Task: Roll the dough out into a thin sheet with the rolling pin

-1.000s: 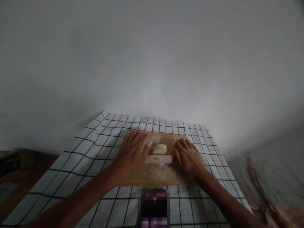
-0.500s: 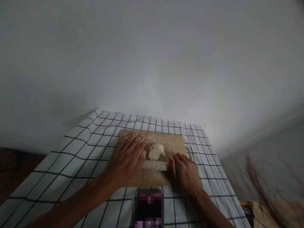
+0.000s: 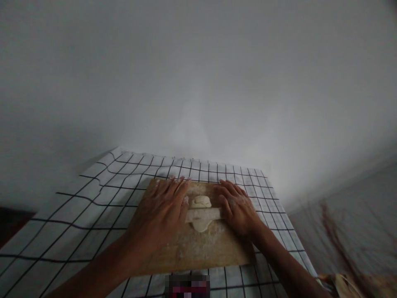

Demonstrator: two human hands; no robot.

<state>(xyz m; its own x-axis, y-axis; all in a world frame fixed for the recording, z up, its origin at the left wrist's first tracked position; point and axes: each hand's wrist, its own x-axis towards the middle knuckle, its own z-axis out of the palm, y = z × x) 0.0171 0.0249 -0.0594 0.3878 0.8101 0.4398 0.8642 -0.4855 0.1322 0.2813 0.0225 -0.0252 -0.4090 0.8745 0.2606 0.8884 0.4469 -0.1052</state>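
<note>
A pale rolling pin [image 3: 208, 215] lies crosswise on a floured wooden board [image 3: 198, 250]. It rests over a piece of dough [image 3: 201, 202], which shows as a folded lump behind the pin and a flat tongue in front of it. My left hand [image 3: 164, 207] is laid flat over the pin's left end, fingers stretched forward and floury at the tips. Over the right end lies my right hand [image 3: 237, 207], its fingers also extended forward rather than wrapped round. Both palms cover the ends of the pin, so these are hidden.
A white tablecloth with dark grid lines [image 3: 102, 211] covers the table under the board. A pale wall [image 3: 198, 82] rises behind it. Blurred dry twigs [image 3: 335, 236] stand beyond the right edge. A pixelated patch [image 3: 187, 286] sits at the near edge.
The rolling pin has moved onto the dough, which now shows on both sides of it. My right hand has uncurled from the pin's end and lies flat, fingers forward. The view has shifted slightly.
</note>
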